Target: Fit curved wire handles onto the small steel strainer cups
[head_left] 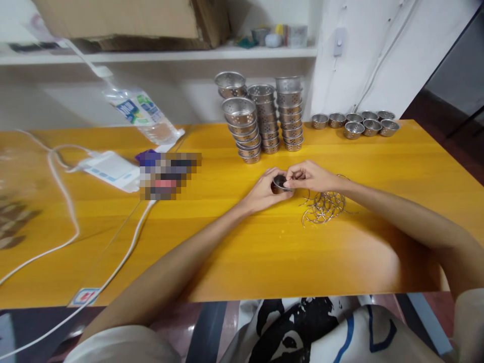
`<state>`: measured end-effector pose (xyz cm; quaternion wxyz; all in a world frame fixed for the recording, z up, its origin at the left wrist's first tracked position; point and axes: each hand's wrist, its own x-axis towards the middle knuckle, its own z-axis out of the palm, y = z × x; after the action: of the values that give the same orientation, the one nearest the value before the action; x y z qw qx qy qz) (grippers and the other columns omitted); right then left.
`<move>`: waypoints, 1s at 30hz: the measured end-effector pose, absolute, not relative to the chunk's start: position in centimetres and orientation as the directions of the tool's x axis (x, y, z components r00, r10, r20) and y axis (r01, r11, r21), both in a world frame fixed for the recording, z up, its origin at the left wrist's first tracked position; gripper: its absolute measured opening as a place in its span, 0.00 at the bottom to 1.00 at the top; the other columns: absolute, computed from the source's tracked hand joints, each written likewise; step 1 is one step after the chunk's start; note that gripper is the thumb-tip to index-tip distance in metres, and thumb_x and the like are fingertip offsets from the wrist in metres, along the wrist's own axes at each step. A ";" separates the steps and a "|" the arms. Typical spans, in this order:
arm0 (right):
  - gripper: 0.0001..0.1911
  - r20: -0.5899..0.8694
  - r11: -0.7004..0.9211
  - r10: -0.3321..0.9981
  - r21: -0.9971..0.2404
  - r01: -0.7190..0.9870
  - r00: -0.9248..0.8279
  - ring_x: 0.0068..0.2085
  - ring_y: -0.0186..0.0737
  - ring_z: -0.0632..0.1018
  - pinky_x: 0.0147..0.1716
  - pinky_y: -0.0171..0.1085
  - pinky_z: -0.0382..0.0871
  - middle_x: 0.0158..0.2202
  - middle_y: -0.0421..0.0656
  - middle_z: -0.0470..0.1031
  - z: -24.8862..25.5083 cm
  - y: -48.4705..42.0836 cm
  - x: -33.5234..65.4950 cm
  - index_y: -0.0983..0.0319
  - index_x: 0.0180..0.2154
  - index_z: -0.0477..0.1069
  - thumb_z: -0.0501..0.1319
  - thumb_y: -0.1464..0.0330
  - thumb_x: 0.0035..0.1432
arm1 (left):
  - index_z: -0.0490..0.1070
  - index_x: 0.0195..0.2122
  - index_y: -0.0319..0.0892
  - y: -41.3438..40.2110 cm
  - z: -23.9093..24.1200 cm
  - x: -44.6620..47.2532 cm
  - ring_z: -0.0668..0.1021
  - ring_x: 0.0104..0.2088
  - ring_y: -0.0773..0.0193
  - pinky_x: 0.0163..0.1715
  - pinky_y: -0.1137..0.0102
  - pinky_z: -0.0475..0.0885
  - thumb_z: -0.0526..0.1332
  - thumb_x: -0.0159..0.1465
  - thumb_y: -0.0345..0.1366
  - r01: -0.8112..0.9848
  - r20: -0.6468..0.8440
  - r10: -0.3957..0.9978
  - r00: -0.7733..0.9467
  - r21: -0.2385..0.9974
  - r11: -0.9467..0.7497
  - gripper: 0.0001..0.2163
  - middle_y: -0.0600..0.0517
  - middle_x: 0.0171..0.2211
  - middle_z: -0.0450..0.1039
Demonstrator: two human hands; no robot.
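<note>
A small metal cup (279, 182) is held just above the yellow table, with the fingers of my left hand (263, 192) wrapped around its side. My right hand (310, 176) is closed in a pinch at the cup's right rim. Whatever lies between its thumb and fingertips is too small and hidden to make out. Just below my right wrist, a loose heap of thin curved metal wires (325, 206) rests on the table. Tall stacks of perforated metal cups (242, 123) stand behind my hands.
Several single metal cups (354, 130) sit at the back right by the wall. To the left are a plastic bottle (145, 113) hanging tilted, a white power strip (109, 170) and white cables (130, 247). A cardboard box (124, 20) occupies the shelf (170, 54) above.
</note>
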<state>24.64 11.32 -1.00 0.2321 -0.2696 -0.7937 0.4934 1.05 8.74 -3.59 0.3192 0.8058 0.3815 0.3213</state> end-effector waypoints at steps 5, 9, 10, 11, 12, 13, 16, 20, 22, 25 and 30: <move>0.19 0.088 0.345 0.632 -0.922 0.177 -0.770 0.34 0.35 0.74 0.35 0.36 0.68 0.31 0.39 0.78 -0.7 11.3 24.8 0.60 0.37 0.76 0.73 0.52 0.62 | 0.77 0.51 0.43 8.6 -3.6 1.2 0.80 0.49 0.50 0.56 0.54 0.75 0.75 0.61 0.51 0.393 0.270 0.820 0.505 0.774 -0.497 0.23 0.47 0.47 0.77; 0.18 0.083 0.351 0.632 -0.917 0.189 -0.771 0.32 0.34 0.73 0.35 0.36 0.67 0.31 0.38 0.76 -0.5 11.4 24.8 0.60 0.37 0.76 0.72 0.52 0.64 | 0.77 0.50 0.42 8.7 -3.7 1.3 0.79 0.48 0.50 0.55 0.55 0.74 0.74 0.61 0.50 0.399 0.269 0.819 0.506 0.769 -0.499 0.22 0.47 0.46 0.77; 0.19 0.087 0.355 0.640 -0.914 0.194 -0.763 0.32 0.34 0.72 0.35 0.36 0.67 0.31 0.38 0.76 -0.5 11.5 24.9 0.61 0.37 0.76 0.72 0.51 0.65 | 0.77 0.50 0.42 8.7 -3.8 1.2 0.79 0.48 0.50 0.55 0.55 0.74 0.74 0.61 0.50 0.400 0.270 0.821 0.503 0.769 -0.498 0.22 0.47 0.46 0.77; 0.20 0.089 0.357 0.654 -0.912 0.203 -0.751 0.32 0.34 0.72 0.35 0.36 0.68 0.31 0.39 0.76 -0.5 11.6 24.9 0.61 0.36 0.77 0.72 0.50 0.65 | 0.77 0.49 0.42 8.8 -3.9 1.2 0.80 0.48 0.50 0.55 0.55 0.75 0.75 0.62 0.50 0.404 0.269 0.824 0.498 0.770 -0.495 0.21 0.47 0.46 0.77; 0.21 0.096 0.356 0.678 -0.910 0.212 -0.729 0.33 0.34 0.72 0.36 0.37 0.69 0.31 0.40 0.76 -0.5 11.8 25.0 0.61 0.35 0.78 0.72 0.50 0.65 | 0.77 0.49 0.42 8.8 -4.0 1.2 0.80 0.47 0.51 0.55 0.55 0.75 0.75 0.62 0.50 0.408 0.270 0.830 0.488 0.770 -0.491 0.21 0.47 0.46 0.77; 0.21 0.113 0.357 0.715 -0.907 0.222 -0.690 0.34 0.35 0.73 0.36 0.37 0.70 0.32 0.41 0.77 -0.6 12.0 25.1 0.61 0.35 0.78 0.73 0.50 0.64 | 0.77 0.49 0.42 8.8 -4.0 1.2 0.80 0.48 0.51 0.55 0.55 0.75 0.75 0.62 0.50 0.412 0.280 0.837 0.471 0.769 -0.489 0.21 0.46 0.46 0.78; 0.16 0.176 0.343 0.847 -0.902 0.261 -0.502 0.38 0.36 0.76 0.35 0.35 0.73 0.43 0.44 0.81 -1.1 12.2 25.2 0.60 0.42 0.81 0.78 0.57 0.59 | 0.78 0.51 0.43 8.5 -4.2 1.2 0.82 0.51 0.50 0.58 0.53 0.76 0.77 0.63 0.49 0.412 0.382 0.836 0.395 0.739 -0.533 0.21 0.46 0.49 0.81; 0.22 0.054 0.184 0.909 -0.942 0.281 -0.414 0.30 0.35 0.78 0.22 0.34 0.71 0.50 0.45 0.81 -1.5 11.7 24.9 0.57 0.51 0.79 0.78 0.68 0.55 | 0.78 0.57 0.44 8.0 -4.4 1.3 0.82 0.57 0.47 0.63 0.51 0.75 0.80 0.62 0.49 0.441 0.556 0.750 0.358 0.608 -0.660 0.26 0.44 0.55 0.83; 0.17 0.037 0.183 0.894 -0.939 0.290 -0.447 0.26 0.35 0.78 0.21 0.36 0.73 0.47 0.45 0.83 -1.3 11.9 25.1 0.58 0.49 0.80 0.76 0.69 0.58 | 0.75 0.63 0.46 7.8 -4.7 1.3 0.81 0.60 0.46 0.64 0.49 0.76 0.80 0.63 0.51 0.454 0.581 0.732 0.356 0.577 -0.679 0.32 0.43 0.61 0.81; 0.12 0.154 0.294 0.916 -0.886 0.360 -0.370 0.24 0.36 0.79 0.24 0.39 0.76 0.45 0.46 0.85 0.0 14.0 26.8 0.59 0.47 0.84 0.72 0.68 0.61 | 0.62 0.75 0.48 8.0 -5.4 1.2 0.80 0.62 0.46 0.60 0.51 0.80 0.75 0.69 0.47 0.455 0.560 0.762 0.324 0.614 -0.645 0.38 0.39 0.71 0.72; 0.16 0.402 0.222 0.910 -0.676 0.702 0.100 0.36 0.49 0.86 0.43 0.47 0.83 0.46 0.50 0.87 3.4 22.0 33.2 0.63 0.48 0.86 0.66 0.74 0.60 | 0.64 0.71 0.46 8.5 -6.1 1.1 0.83 0.55 0.54 0.53 0.59 0.83 0.66 0.70 0.31 0.489 0.478 0.808 0.345 0.643 -0.589 0.29 0.42 0.61 0.75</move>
<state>33.19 22.00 3.36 0.4196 -0.6114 -0.6594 0.1237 1.10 8.50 -6.08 0.1984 0.7956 0.4075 0.4020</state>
